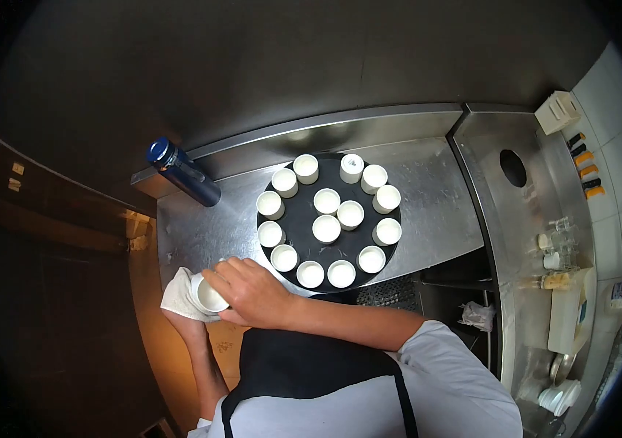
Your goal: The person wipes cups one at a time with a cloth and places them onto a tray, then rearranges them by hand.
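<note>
A white cup is tilted between my hands at the counter's front left edge, its opening facing me. My left hand is mostly hidden by a white cloth, which it presses around the cup's outside. With bent fingers, my right hand grips the cup's rim from the other side. Just beyond is a round black tray bearing several similar white cups, most in a ring along its edge and three in the middle, such as this cup. They stand upright with pale insides.
A dark blue bottle leans on the steel counter at the back left. To the right are a sink ledge with a round hole, glasses, a pale box, stacked white dishes and orange-and-black handled tools against the wall.
</note>
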`<action>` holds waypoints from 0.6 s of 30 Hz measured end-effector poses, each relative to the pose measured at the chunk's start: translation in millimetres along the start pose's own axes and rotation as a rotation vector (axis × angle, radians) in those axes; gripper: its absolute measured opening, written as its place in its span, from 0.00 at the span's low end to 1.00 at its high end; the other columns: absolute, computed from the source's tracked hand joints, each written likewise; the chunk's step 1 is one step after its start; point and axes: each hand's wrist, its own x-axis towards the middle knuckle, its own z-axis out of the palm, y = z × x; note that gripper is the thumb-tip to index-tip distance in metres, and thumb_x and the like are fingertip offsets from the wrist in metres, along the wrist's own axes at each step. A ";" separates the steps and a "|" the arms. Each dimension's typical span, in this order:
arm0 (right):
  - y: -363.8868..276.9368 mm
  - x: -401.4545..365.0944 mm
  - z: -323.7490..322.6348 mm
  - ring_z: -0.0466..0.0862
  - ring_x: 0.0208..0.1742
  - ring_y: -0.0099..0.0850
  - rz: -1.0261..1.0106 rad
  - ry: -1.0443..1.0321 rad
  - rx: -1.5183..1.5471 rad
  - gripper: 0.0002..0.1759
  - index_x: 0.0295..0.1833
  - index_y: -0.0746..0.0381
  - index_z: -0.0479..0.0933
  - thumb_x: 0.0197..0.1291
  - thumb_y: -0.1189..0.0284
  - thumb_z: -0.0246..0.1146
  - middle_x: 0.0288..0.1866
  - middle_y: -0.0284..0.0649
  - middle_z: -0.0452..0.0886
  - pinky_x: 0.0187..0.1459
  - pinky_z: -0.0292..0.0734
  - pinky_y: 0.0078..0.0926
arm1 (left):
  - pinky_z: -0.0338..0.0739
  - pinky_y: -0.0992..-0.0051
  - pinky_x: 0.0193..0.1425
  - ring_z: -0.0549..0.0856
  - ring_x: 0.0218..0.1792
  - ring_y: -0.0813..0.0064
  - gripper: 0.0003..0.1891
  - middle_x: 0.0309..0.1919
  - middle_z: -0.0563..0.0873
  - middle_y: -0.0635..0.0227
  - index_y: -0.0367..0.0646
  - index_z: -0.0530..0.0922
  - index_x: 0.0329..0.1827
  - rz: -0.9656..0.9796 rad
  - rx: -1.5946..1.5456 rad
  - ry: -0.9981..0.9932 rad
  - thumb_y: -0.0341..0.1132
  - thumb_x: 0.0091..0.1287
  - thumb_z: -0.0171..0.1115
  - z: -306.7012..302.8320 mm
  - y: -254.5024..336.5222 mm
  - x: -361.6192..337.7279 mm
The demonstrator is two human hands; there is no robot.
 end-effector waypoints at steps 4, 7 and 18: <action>19.4 1.0 -27.3 0.84 0.54 0.46 0.159 0.110 0.108 0.38 0.64 0.66 0.77 0.47 0.63 0.81 0.51 0.47 0.83 0.57 0.79 0.40 | 0.83 0.71 0.53 0.86 0.47 0.74 0.14 0.48 0.88 0.66 0.35 0.84 0.58 -0.307 -0.289 0.109 0.34 0.75 0.67 -1.5 0.7 -13.5; 72.1 4.0 -61.7 0.84 0.56 0.47 0.287 0.202 -0.061 0.38 0.63 0.64 0.79 0.44 0.62 0.81 0.53 0.47 0.83 0.59 0.80 0.44 | 0.83 0.66 0.63 0.86 0.57 0.69 0.22 0.59 0.84 0.63 0.37 0.76 0.69 -0.435 -0.508 0.178 0.39 0.78 0.64 -15.7 -20.5 -30.0; 264.9 25.5 -135.6 0.84 0.59 0.48 0.573 0.068 -0.702 0.38 0.64 0.61 0.81 0.45 0.64 0.82 0.55 0.48 0.86 0.59 0.82 0.45 | 0.68 0.50 0.83 0.71 0.78 0.52 0.37 0.80 0.68 0.54 0.43 0.63 0.83 0.016 -1.069 0.048 0.55 0.79 0.57 -74.7 -36.5 -68.0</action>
